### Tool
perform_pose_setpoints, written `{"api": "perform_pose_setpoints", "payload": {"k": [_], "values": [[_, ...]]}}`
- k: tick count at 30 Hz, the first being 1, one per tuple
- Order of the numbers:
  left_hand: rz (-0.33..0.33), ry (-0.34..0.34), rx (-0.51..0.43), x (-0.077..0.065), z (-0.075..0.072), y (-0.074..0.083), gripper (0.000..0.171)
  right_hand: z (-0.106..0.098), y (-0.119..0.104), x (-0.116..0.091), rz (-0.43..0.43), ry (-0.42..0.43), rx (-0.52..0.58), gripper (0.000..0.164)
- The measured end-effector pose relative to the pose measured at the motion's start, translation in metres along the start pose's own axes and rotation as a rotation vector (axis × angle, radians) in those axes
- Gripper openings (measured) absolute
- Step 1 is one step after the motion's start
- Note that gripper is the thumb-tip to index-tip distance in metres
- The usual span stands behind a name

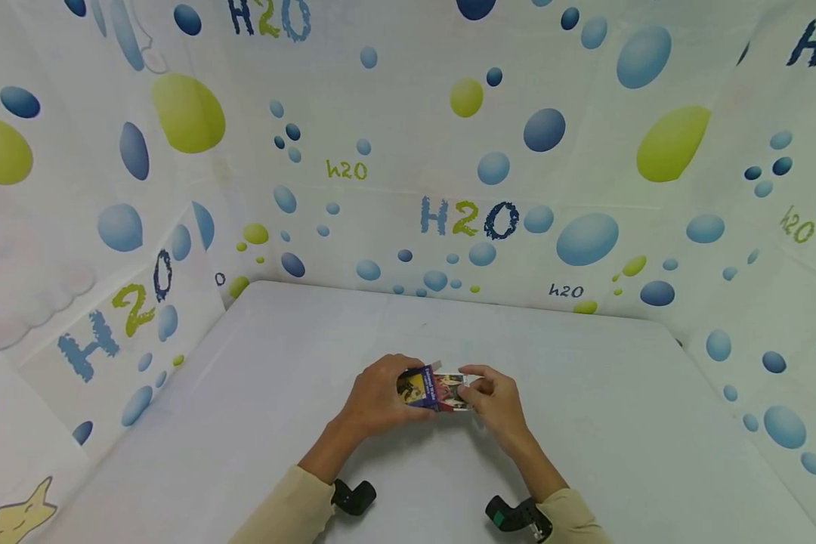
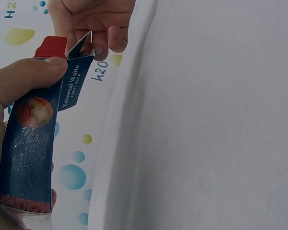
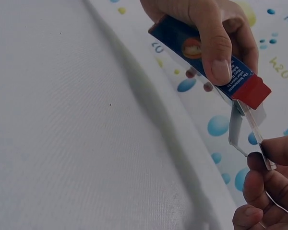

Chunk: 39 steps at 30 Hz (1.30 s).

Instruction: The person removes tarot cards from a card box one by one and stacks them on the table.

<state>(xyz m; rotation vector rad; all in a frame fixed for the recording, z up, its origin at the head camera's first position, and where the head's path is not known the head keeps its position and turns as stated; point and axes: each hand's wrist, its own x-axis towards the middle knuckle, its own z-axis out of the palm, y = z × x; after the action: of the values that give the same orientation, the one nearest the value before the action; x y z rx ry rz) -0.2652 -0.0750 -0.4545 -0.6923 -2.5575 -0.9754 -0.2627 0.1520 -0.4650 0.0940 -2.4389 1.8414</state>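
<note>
My left hand [image 1: 378, 394] grips a dark blue tarot card box [image 1: 415, 387], its thumb along the box's side in the left wrist view. "Universal Waite Tarot Deck" is printed on its opened flap [image 2: 72, 86]. A red side tab [image 2: 52, 47] sticks out at the open end. From that end a thin stack of cards [image 1: 451, 392] juts out to the right, partly inside the box. My right hand [image 1: 499, 398] pinches the outer end of the cards between thumb and fingers, as the right wrist view shows. How many cards there are I cannot tell.
Beneath both hands spreads a white table [image 1: 245, 453]. Around its far and side edges stands a white backdrop [image 1: 394, 113] printed with blue and green spots and "H2O" lettering. Black wrist cameras [image 1: 355, 497] are strapped at both sleeves.
</note>
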Motion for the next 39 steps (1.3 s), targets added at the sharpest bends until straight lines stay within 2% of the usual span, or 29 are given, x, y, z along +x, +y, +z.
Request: {"api": "perform_pose_setpoints", "payload": {"k": [11,22,30,39], "values": [[-0.008,0.003,0.003,0.0006,-0.003,-0.0024,0.071,-0.0004,-0.0015,0.0022,0.042,0.087,-0.01,0.026],[-0.026,0.002,0.012,-0.0002,-0.0029,-0.0025,0.071,-0.0029,0.004,0.0021,-0.009,0.145,0.02,0.012],[-0.055,0.019,0.005,0.0001,-0.0041,-0.0049,0.072,-0.0035,0.0055,0.0038,0.002,0.156,0.074,0.009],[-0.072,0.048,-0.008,0.0009,-0.0073,-0.0041,0.07,-0.0036,0.0029,0.0023,-0.006,0.124,0.124,0.01]]}}
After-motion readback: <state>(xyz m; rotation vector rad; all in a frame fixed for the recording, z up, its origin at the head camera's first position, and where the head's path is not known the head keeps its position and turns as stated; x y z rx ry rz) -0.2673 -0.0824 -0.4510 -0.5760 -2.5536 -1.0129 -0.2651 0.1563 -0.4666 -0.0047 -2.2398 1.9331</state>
